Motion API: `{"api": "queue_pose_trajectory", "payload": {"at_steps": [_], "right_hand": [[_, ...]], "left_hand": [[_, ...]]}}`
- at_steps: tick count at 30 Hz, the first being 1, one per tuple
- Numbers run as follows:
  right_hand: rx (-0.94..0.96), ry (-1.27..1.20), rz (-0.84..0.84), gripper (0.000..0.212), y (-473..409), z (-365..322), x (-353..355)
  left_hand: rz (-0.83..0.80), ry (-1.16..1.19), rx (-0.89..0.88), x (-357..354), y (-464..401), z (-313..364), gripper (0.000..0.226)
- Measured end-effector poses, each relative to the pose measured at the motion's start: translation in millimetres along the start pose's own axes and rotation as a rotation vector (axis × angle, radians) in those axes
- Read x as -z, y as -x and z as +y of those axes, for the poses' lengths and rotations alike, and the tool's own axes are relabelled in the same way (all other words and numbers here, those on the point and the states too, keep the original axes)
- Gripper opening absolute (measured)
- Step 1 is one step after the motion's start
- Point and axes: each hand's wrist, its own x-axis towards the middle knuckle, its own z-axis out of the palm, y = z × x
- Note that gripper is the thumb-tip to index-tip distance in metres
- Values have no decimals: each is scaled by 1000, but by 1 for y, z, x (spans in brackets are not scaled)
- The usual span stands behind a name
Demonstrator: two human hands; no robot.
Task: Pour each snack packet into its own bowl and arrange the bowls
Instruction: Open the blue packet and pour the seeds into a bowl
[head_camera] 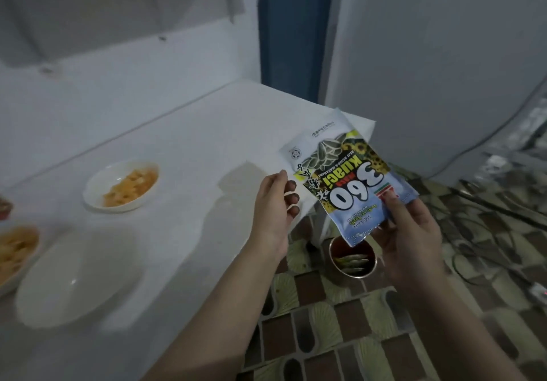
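Note:
A sunflower-seed packet (pixel 346 179) marked "360" hangs upside down past the right edge of the white table (pixel 183 149). My right hand (pixel 411 232) pinches its lower corner, thumb on the front. My left hand (pixel 273 206) hovers just left of the packet with loosely curled fingers and holds nothing. An empty white bowl (pixel 74 280) sits at the table's near left. A white bowl with orange snacks (pixel 121 186) stands further back. Another bowl of yellow snacks (pixel 14 250) is cut off at the left edge.
A red cup (pixel 353 257) with small pieces inside stands on the patterned floor below the packet. A dark red thing (pixel 4 207) shows at the far left edge. Cables (pixel 488 232) lie on the floor to the right. Walls and a blue frame (pixel 291 31) rise behind.

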Motion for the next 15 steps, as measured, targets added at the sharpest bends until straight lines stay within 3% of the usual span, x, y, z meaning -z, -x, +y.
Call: {"api": "queue_pose_trajectory", "payload": {"at_steps": [15], "right_hand": [[-74,44,499,19,-159,44,145]], "left_hand": [[-194,-407,243,-124,-153,-157,12]]}}
